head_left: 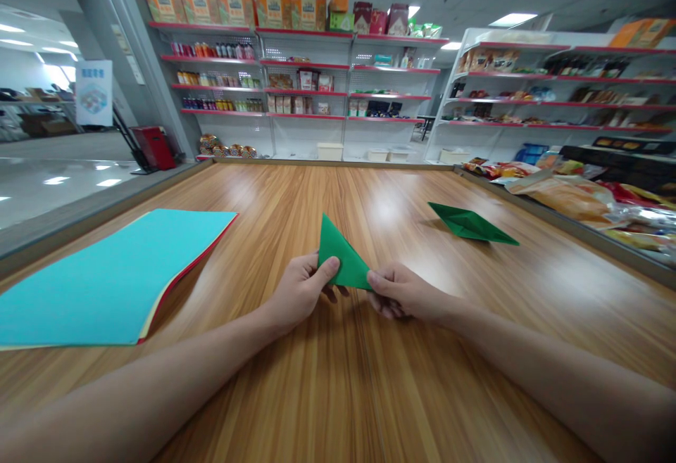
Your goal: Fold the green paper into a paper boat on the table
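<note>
A green sheet of paper folded into a triangle (341, 255) is held up over the middle of the table, one point upward. My left hand (301, 287) grips its left side, thumb on the front face and fingers behind. At the lower right corner, my right hand (398, 290) pinches the paper between thumb and curled fingers. Farther off to the right, a folded green paper boat (470, 224) lies on the wood, apart from both hands.
On the left lies a stack of coloured paper (116, 273), turquoise on top with red and cream edges below. The wooden table (317, 392) has a raised rim. Packaged snacks (570, 195) sit beyond its right edge. Stocked shelves (303, 65) stand behind.
</note>
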{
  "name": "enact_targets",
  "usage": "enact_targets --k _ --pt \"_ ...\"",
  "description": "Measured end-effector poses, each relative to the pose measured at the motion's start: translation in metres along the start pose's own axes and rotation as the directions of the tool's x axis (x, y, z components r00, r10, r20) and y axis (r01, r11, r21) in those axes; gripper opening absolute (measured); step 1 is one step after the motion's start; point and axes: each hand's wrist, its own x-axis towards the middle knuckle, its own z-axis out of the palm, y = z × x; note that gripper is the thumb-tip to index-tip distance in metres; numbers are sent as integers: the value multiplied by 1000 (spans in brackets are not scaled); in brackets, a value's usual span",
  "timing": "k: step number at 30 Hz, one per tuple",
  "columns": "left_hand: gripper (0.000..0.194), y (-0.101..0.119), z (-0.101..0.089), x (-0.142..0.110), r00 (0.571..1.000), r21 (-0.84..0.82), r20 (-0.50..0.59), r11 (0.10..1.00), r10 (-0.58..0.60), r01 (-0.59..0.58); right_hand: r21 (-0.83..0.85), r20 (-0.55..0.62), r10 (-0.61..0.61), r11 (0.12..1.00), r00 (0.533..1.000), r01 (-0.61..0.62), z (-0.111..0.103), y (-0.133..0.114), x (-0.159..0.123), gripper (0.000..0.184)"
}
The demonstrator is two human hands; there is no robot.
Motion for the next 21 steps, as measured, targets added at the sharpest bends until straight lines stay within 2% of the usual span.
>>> enact_targets --k 3,6,9,14,18,21 --pt "37 2 0 -1 998 8 -60 1000 13 -13 -51 -20 5 999 1000 -6 2 -1 -1 62" --pt "33 3 -1 0 991 -119 -129 993 -24 9 -158 -4 -36 987 999 35 5 -3 -4 57" --pt "38 1 -2 2 974 -199 -221 980 -57 12 -249 22 -49 967 999 53 6 -6 -6 56" --pt "42 2 -4 2 950 -116 -312 993 -23 -14 -321 49 -77 943 996 89 6 -8 -5 57" --pt "38 4 -5 1 936 -75 -351 997 -22 -4 -289 25 -122 949 992 124 8 -5 -4 55" --pt "33 2 -6 3 952 -102 -302 995 -39 9 -129 6 -94 987 996 94 7 -1 -3 56"
